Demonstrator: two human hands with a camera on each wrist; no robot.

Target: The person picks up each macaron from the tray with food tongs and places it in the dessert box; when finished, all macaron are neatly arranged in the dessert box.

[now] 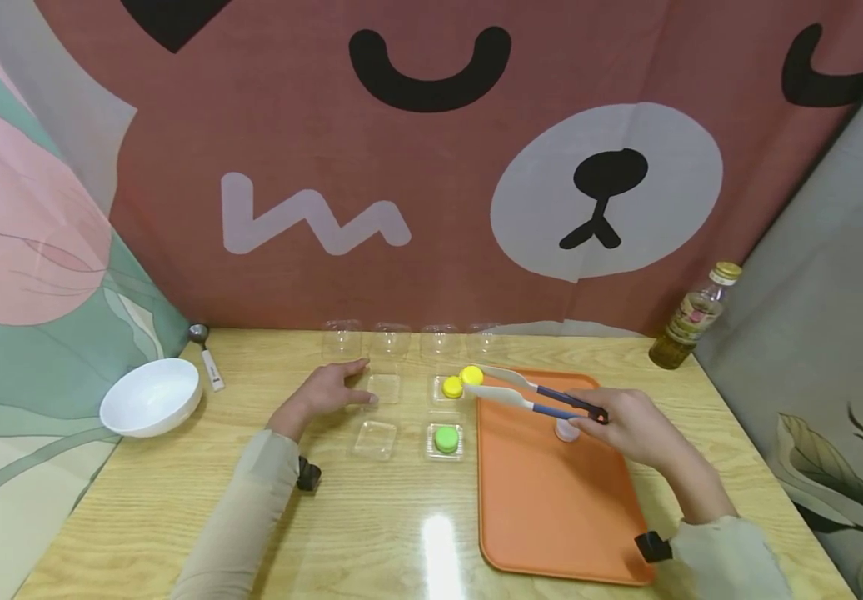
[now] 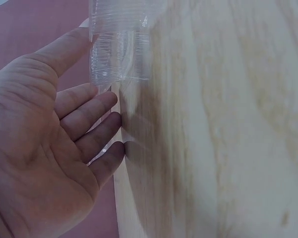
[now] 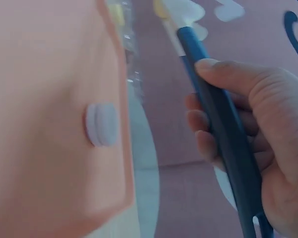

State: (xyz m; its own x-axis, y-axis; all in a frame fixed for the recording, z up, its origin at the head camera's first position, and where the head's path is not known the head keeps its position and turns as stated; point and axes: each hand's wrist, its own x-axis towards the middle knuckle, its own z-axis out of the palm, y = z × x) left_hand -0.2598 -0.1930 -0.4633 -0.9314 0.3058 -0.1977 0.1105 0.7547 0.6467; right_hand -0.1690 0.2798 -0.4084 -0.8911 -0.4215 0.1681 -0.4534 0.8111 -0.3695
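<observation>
Behind the work you have a printed cloth (image 1: 439, 142) with a red-brown bear face, and before it stands your wood-grain bench (image 1: 371, 533). The orange tray (image 1: 551, 508) lies flat on the right half of the bench. The white bowl (image 1: 150, 408) sits on your far left, and the bottle (image 1: 690, 323), gold-capped and partly filled with amber liquid, stands upright in the back right corner.

Your left hand (image 1: 326, 389) is apart from anything it could grip: its thumb and fingers are spread beside the left edge of the far left box (image 1: 383, 388), and you cannot tell for sure whether the thumb touches the plastic. Your right hand (image 1: 637, 425) is clamped on the tongs (image 1: 551, 412), over the right part of the tray, with the tips aimed left.

Four clear pieces (image 1: 391, 339) make a row along the back of the bench. In front of them are the far left box, the near left box (image 1: 376, 440), the far right box (image 1: 436, 395) and the near right box (image 1: 429, 450), all clear. Beside the bowl you have a small spoon (image 1: 210, 367).

Between the tong tips is the raised yellow macaron (image 1: 471, 375), at the far right box, which already contains a second yellow macaron (image 1: 451, 387). The green macaron (image 1: 446, 439) sits in the near right box; the pale macaron (image 1: 567, 430) rests on the tray below your right hand.
</observation>
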